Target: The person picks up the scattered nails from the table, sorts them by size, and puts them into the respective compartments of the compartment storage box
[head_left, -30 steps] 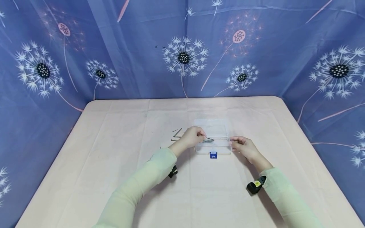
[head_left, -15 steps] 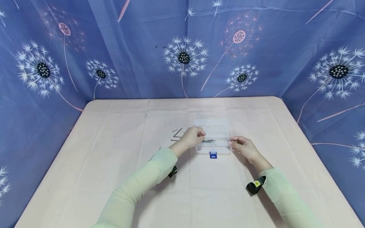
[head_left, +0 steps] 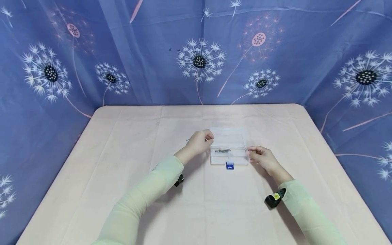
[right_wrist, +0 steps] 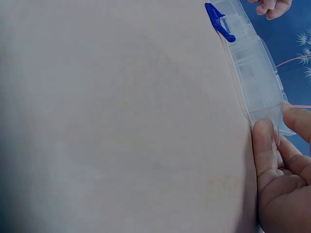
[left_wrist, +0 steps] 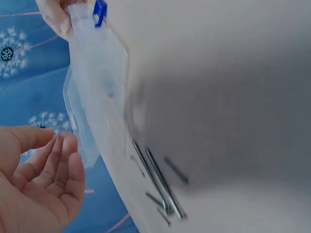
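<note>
A clear plastic box point(head_left: 218, 163) with a blue latch point(head_left: 229, 165) lies on the table, its lid point(head_left: 228, 136) folded back. In its rear compartment lies a small bunch of nails point(head_left: 222, 150). My left hand point(head_left: 198, 142) hovers just left of the box, fingers loosely bent, with nothing seen between thumb and fingertips. The box's right end is pinched between the thumb and fingers of my right hand point(right_wrist: 286, 170). Several loose nails point(left_wrist: 165, 183), long and short, rest on the table beneath my left hand; that hand mostly hides them in the head view.
A pale pink cloth point(head_left: 205, 204) covers the table. Blue curtains point(head_left: 147, 68) with dandelion prints stand behind it and at both sides. A small black wrist camera point(head_left: 272, 200) sits at my right cuff.
Nails that my left hand held over the box now lie in the rear compartment, let go. That hand has drawn back to the left. My right hand stays at the box's end.
</note>
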Demonstrator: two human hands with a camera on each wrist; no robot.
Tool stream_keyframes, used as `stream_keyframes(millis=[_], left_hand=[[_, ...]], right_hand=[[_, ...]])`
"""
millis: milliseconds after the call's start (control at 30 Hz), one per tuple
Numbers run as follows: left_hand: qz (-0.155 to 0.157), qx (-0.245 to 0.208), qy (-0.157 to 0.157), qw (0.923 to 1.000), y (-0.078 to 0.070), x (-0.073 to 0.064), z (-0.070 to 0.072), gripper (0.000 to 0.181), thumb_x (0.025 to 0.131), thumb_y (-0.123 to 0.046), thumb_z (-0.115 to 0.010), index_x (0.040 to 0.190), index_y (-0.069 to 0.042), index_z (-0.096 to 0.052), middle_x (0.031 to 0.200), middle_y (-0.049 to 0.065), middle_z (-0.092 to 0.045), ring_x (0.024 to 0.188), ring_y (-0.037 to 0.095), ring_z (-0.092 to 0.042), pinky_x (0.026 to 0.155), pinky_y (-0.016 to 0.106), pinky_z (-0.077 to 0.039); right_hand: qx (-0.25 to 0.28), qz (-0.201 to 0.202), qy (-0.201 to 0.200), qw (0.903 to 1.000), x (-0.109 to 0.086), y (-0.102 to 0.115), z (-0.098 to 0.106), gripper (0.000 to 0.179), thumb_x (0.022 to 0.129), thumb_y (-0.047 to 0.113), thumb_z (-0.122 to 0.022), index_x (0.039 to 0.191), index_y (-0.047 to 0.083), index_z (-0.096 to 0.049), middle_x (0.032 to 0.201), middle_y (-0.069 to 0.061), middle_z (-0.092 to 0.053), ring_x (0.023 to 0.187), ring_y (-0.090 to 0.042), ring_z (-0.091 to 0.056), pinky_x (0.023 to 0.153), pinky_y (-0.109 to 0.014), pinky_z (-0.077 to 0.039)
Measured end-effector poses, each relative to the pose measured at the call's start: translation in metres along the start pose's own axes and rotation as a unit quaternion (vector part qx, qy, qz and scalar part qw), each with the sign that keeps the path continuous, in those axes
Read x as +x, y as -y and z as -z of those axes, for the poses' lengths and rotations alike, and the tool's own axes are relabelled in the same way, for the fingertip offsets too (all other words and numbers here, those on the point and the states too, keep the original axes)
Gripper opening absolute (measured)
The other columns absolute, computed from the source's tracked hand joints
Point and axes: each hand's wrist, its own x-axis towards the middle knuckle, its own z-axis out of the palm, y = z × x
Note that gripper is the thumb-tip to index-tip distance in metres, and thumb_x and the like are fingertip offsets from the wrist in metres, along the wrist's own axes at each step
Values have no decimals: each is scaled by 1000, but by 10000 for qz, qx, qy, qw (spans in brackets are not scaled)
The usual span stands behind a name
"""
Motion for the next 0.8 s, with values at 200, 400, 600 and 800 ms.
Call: stream_keyframes(millis=[200, 400, 600, 800], left_hand=[[8, 594, -246, 9979, 11, -1, 14, 15, 92, -11, -57, 105, -6, -63, 103, 8, -69, 96, 22, -64, 84, 34, -52], [268, 750, -248, 9965, 25, -1, 26, 17, 91, -10, -58, 106, -5, -63, 105, 9, -68, 99, 23, -63, 87, 35, -51], [470, 791, -194, 9956, 38, -3, 32, 17, 90, -9, -61, 106, -3, -62, 104, 11, -67, 98, 25, -63, 86, 37, -51], [711, 1225, -173, 9898, 48, -6, 34, 16, 89, -9, -61, 104, -3, -63, 98, 9, -65, 89, 22, -61, 79, 35, -51]], right_hand=[[-27, -11, -35, 10000, 0, 0, 0, 44, 95, 9, -53, 129, -17, -42, 88, 9, -59, 73, 3, -59, 70, -14, -52], [-176, -101, -110, 9997, 0, -2, 0, 43, 95, 10, -54, 128, -16, -45, 88, 9, -59, 76, 3, -57, 70, -15, -52], [-224, -109, -122, 9996, 0, -2, 0, 43, 95, 11, -54, 129, -15, -45, 91, 9, -62, 73, 2, -59, 69, -15, -52], [-170, -53, -148, 9997, -2, -1, 0, 43, 95, 10, -54, 128, -15, -45, 94, 6, -63, 73, 1, -60, 69, -15, -52]])
